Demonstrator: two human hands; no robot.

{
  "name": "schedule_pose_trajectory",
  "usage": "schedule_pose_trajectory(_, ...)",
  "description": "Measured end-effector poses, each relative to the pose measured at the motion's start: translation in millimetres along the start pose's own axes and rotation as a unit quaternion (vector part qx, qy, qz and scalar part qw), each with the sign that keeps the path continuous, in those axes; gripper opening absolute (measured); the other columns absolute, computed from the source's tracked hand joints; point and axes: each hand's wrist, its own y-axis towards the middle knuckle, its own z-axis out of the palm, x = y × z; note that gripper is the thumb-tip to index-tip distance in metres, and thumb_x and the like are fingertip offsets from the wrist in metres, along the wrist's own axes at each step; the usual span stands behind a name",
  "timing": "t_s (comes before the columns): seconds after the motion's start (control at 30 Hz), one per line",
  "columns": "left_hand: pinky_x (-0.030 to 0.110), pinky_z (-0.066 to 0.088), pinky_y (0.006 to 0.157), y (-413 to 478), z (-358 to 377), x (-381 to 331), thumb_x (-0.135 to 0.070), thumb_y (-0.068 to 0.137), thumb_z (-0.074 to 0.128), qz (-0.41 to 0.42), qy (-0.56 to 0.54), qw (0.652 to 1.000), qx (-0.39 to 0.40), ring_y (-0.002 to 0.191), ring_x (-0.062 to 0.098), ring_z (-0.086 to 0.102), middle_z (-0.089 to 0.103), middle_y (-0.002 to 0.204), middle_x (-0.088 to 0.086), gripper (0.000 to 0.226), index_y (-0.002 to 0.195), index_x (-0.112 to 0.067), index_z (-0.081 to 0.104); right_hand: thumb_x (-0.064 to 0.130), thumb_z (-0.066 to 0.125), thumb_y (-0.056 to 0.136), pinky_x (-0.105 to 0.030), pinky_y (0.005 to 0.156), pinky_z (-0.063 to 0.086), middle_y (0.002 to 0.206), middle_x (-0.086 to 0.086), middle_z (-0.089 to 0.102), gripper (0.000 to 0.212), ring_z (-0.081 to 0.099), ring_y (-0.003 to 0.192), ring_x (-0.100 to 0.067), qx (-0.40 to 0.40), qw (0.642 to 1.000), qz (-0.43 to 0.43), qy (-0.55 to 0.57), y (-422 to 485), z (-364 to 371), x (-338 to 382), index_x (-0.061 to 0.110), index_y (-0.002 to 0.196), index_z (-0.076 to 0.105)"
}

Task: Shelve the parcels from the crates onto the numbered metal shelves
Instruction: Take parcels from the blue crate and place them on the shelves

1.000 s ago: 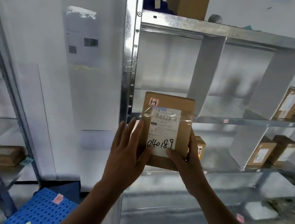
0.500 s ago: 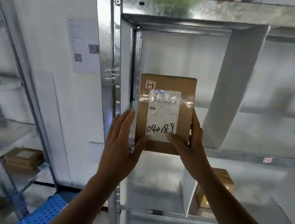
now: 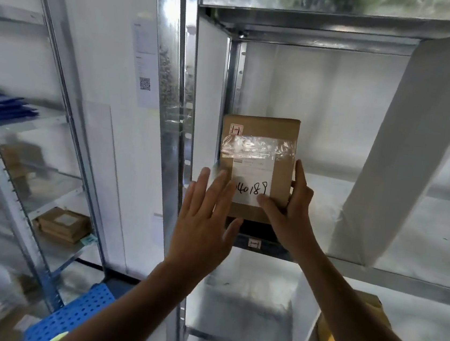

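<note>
A flat brown cardboard parcel (image 3: 261,135) stands upright in the leftmost bay of the metal shelf (image 3: 353,266). It bears a white label with "040189" handwritten and a small pink tag at its top left. My right hand (image 3: 286,213) grips its lower right corner, thumb on the label and fingers around the right edge. My left hand (image 3: 204,218) is spread flat with fingers apart in front of the parcel's lower left, and I cannot tell whether it touches. A small pink tag (image 3: 254,243) sits on the shelf's front edge just below.
A steel upright post (image 3: 174,108) stands left of the bay and a white divider panel (image 3: 404,162) on its right. One shelf down lies another brown box (image 3: 371,307). A second rack (image 3: 60,151) with parcels is at left, and a blue perforated crate (image 3: 72,318) below.
The parcel has moved deeper into the shelf bay and the view has closed in. My left hand has come off the parcel's left edge and its fingers have spread.
</note>
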Motion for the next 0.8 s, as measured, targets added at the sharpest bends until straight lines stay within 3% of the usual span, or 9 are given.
schedule_pose_trajectory(0.13, 0.052, 0.015, 0.126, 2.6, 11.6, -3.1, -0.020, 0.102, 0.057, 0.002, -0.099, 0.995, 0.007, 0.159, 0.019, -0.010, 0.010, 0.172, 0.005, 0.071, 0.162, -0.016, 0.019, 0.062, 0.071, 0.081, -0.001, 0.075, 0.050, 0.134, 0.024, 0.023, 0.100, 0.042, 0.124, -0.004, 0.007, 1.000, -0.002, -0.017, 1.4, 0.3, -5.8, 0.063, 0.153, 0.002)
schedule_pose_trajectory(0.23, 0.055, 0.012, 0.127, 10.0, 18.6, 0.7, -0.020, 0.105, 0.051, -0.072, -0.164, 0.982, 0.050, 0.158, 0.020, -0.017, -0.010, 0.173, -0.004, 0.075, 0.164, -0.028, 0.005, 0.059, 0.073, 0.080, -0.001, 0.075, 0.050, 0.134, 0.023, 0.025, 0.104, 0.044, 0.121, 0.003, 0.004, 1.000, 0.011, -0.013, 0.7, -1.0, -8.0, 0.060, 0.155, 0.001)
schedule_pose_trajectory(0.33, 0.055, 0.033, 0.121, 19.2, 22.8, 4.2, -0.026, 0.107, 0.050, -0.115, -0.255, 0.959, 0.051, 0.160, 0.027, -0.001, -0.013, 0.170, -0.014, 0.076, 0.163, -0.035, -0.002, 0.059, 0.073, 0.078, -0.006, 0.074, 0.055, 0.140, 0.016, 0.031, 0.106, 0.047, 0.121, 0.002, 0.005, 1.000, 0.015, -0.008, 0.6, -2.1, -7.6, 0.060, 0.156, 0.001)
schedule_pose_trajectory(0.43, 0.040, 0.043, 0.113, 28.1, 24.8, 4.5, -0.038, 0.105, 0.053, -0.176, -0.343, 0.922, 0.035, 0.155, 0.023, 0.022, 0.008, 0.168, -0.016, 0.079, 0.159, -0.042, -0.004, 0.058, 0.077, 0.078, -0.021, 0.083, 0.061, 0.146, 0.011, 0.033, 0.110, 0.049, 0.127, -0.010, 0.014, 1.000, 0.009, -0.017, 1.8, -1.3, -7.6, 0.056, 0.158, 0.001)
schedule_pose_trajectory(0.57, 0.041, 0.055, 0.103, 37.3, 31.6, 9.7, -0.030, 0.105, 0.056, -0.230, -0.429, 0.872, 0.058, 0.143, 0.023, 0.046, 0.034, 0.162, -0.003, 0.080, 0.161, -0.036, -0.001, 0.051, 0.080, 0.079, -0.038, 0.095, 0.062, 0.147, 0.011, 0.034, 0.108, 0.048, 0.136, -0.019, 0.035, 0.999, 0.009, -0.011, 1.7, 0.5, -5.9, 0.057, 0.157, 0.006)
schedule_pose_trajectory(0.67, 0.023, 0.057, 0.090, 38.0, 35.6, 14.1, -0.025, 0.105, 0.056, -0.239, -0.423, 0.873, 0.042, 0.136, 0.021, 0.053, 0.045, 0.154, -0.001, 0.072, 0.160, -0.030, 0.009, 0.045, 0.077, 0.083, -0.046, 0.101, 0.059, 0.152, 0.006, 0.034, 0.101, 0.045, 0.141, -0.025, 0.050, 0.998, 0.017, -0.022, 3.4, 3.1, -2.5, 0.058, 0.155, 0.008)
schedule_pose_trajectory(0.8, 0.018, 0.057, 0.084, 40.2, 39.4, 19.3, -0.021, 0.105, 0.056, -0.266, -0.443, 0.856, 0.030, 0.130, 0.017, 0.055, 0.051, 0.148, -0.001, 0.069, 0.159, -0.030, 0.013, 0.031, 0.077, 0.093, -0.053, 0.105, 0.056, 0.157, 0.000, 0.034, 0.098, 0.045, 0.143, -0.028, 0.057, 0.997, 0.026, -0.033, 6.3, 5.0, 0.4, 0.054, 0.158, 0.007)
